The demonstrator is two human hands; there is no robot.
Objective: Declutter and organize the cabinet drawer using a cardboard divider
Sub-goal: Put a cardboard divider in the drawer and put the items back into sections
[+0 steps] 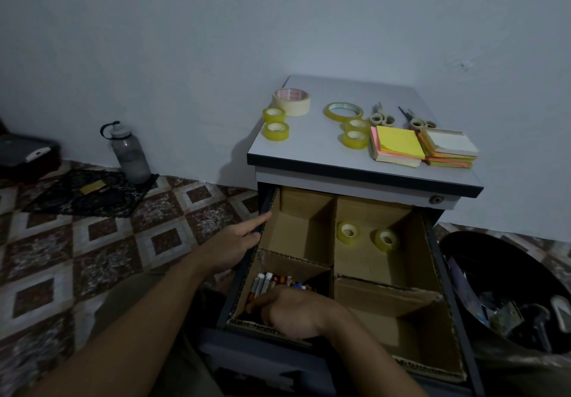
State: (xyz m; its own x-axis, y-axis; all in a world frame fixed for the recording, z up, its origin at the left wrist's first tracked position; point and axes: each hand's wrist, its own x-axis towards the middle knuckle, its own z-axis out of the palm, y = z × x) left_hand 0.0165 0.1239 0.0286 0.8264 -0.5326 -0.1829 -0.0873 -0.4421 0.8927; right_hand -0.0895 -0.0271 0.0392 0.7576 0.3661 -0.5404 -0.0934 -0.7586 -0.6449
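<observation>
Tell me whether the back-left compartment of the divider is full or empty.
Empty. The back-left compartment shows only bare cardboard, while the tape rolls sit in the back-right one and batteries in the front-left.

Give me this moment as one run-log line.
left hand: on drawer left edge | right hand: in near-left section with batteries | two tape rolls: far-right section | other sections: empty

Scene dimly lit, bluish cast overall. Soft shadow thrown left of the cabinet [364,161] onto the wall [185,41]. No glare noted. Wide-angle bending seen at frame edges. Forearms at the bottom edge slightly soft; dark corners poorly resolved.
</observation>
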